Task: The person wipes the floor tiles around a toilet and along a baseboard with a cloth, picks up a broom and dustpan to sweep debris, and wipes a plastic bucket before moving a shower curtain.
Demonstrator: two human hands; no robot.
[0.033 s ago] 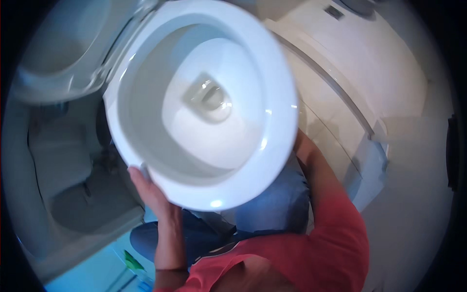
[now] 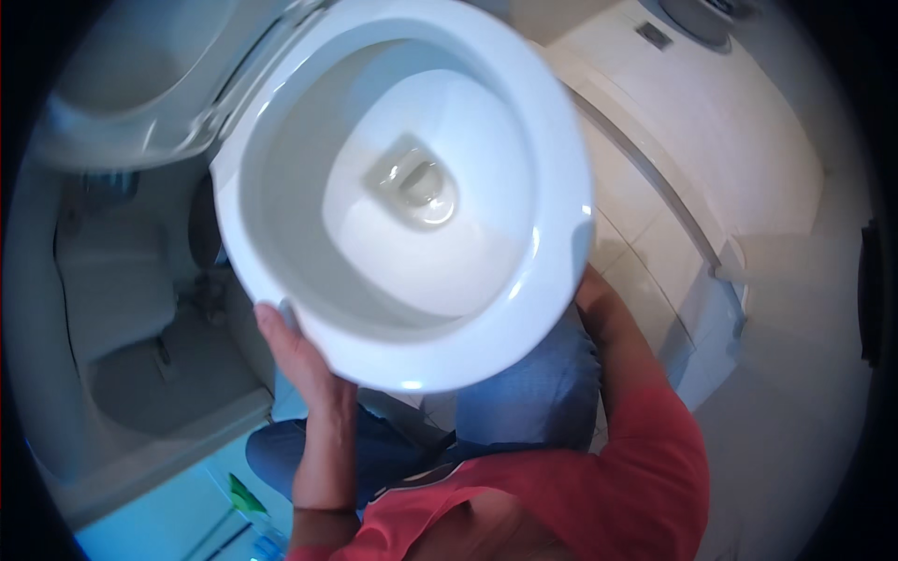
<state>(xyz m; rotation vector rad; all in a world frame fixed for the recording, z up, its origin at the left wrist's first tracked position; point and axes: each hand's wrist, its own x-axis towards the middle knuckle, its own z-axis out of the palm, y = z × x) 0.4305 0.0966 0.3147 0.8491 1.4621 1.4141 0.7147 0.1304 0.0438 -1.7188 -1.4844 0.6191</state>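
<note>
Porcelain fills the head view: a white toilet bowl (image 2: pixel 402 187) seen from straight above, its broad rim glossy and catching small glints along the near edge. Left hand (image 2: pixel 297 351) is up against the outside of that rim at the lower left, palm cupped to the curve, fingers disappearing beneath the lip so only the back of the hand and the bare forearm show. Whether those fingers are curled tight under there, I cannot tell. Over on the other side, the right hand is hidden behind the bowl; only the right arm in a red sleeve (image 2: pixel 645 449) shows, running up to the rim's lower right edge and vanishing beneath it, so its grip cannot be told.

Between the two arms, just below the bowl's near edge, sit knees in blue jeans (image 2: pixel 533 393). Inside the bowl, up and away from both hands, a small pool of water (image 2: pixel 416 187) lies in the drain hollow. Beyond the left hand, up and to the left, the raised seat and lid (image 2: pixel 122 103) lean back, hinged at the bowl's far left. Further left and lower than that hand, a pale moulded base (image 2: pixel 140 374) sits in shadow. Past the right arm, white tiled floor (image 2: pixel 655 243) stretches off to the right.
</note>
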